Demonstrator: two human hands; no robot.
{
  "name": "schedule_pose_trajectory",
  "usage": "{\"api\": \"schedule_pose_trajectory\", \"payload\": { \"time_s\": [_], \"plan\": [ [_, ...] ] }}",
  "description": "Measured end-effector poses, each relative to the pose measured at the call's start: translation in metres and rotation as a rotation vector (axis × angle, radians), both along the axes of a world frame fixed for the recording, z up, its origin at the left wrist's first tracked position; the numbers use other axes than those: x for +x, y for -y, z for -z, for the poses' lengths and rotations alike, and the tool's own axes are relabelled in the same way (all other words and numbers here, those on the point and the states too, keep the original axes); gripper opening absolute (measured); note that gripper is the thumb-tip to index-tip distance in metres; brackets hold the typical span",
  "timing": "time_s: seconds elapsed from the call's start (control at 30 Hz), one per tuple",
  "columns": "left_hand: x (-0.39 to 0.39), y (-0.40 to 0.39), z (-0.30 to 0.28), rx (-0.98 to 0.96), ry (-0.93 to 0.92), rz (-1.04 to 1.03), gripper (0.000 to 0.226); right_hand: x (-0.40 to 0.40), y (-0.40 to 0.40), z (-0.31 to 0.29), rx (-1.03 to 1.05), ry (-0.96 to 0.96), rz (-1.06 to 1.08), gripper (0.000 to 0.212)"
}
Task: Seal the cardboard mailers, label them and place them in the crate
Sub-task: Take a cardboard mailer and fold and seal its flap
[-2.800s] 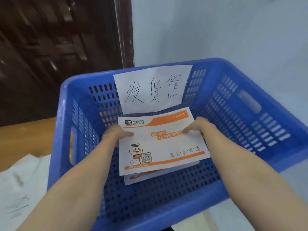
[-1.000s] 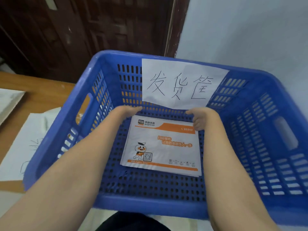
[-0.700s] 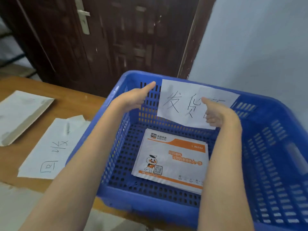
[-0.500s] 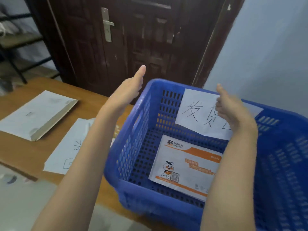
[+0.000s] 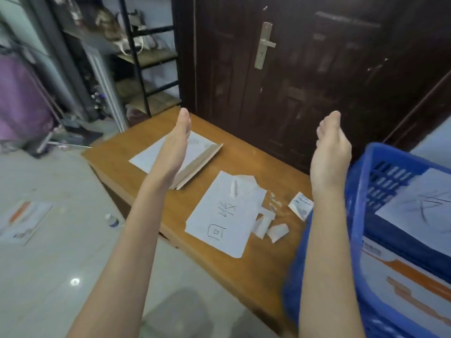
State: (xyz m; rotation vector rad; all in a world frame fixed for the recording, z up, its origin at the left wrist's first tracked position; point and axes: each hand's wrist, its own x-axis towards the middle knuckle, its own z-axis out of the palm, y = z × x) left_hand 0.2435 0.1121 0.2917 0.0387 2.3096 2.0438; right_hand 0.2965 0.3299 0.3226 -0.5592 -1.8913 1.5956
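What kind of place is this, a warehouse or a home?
Probably a room in a home used for small parcel packing: a low wooden table before a dark entrance door, a shelf rack with household things, and a blue crate holding courier mailers.

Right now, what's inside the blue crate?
Inside the blue crate: a white-and-orange mailer lying flat on the floor, and a handwritten paper sign on its wall. Anything beneath the mailer is hidden.

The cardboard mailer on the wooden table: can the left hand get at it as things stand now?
Probably yes. The left hand is open, holds nothing, and hangs in front of the cardboard mailer in this view. Nothing lies on top of the mailer or between them on the wooden table.
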Motion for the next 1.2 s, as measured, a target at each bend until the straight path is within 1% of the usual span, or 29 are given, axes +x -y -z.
{"api": "schedule_pose_trajectory", "payload": {
  "time_s": [0.13,0.3,0.43,0.6,0.7,0.93,1.2],
  "plan": [
    [-0.021,0.05,0.036,-0.008,0.101,-0.064,0.075,-0.037,0.041,0.04,-0.011,0.094,-0.083,0.057],
    [-0.063,0.076,0.07,0.008,0.199,-0.09,0.075,-0.084,0.065,0.079,-0.047,0.187,-0.117,0.056],
    [-0.112,0.082,0.086,-0.003,0.212,-0.062,0.075,-0.13,0.074,0.101,-0.098,0.213,-0.138,0.054],
    [-0.183,0.076,0.099,-0.076,0.262,-0.008,0.073,-0.188,0.083,0.122,-0.181,0.258,-0.086,0.051],
    [-0.221,0.073,0.106,-0.126,0.289,0.016,0.073,-0.214,0.089,0.13,-0.196,0.311,-0.078,0.052],
    [-0.282,0.066,0.114,-0.16,0.343,0.062,0.071,-0.253,0.095,0.144,-0.22,0.411,-0.067,0.052],
    [-0.346,0.082,0.143,-0.217,0.403,0.16,0.07,-0.288,0.124,0.175,-0.234,0.528,-0.003,0.058]
  ]
}}
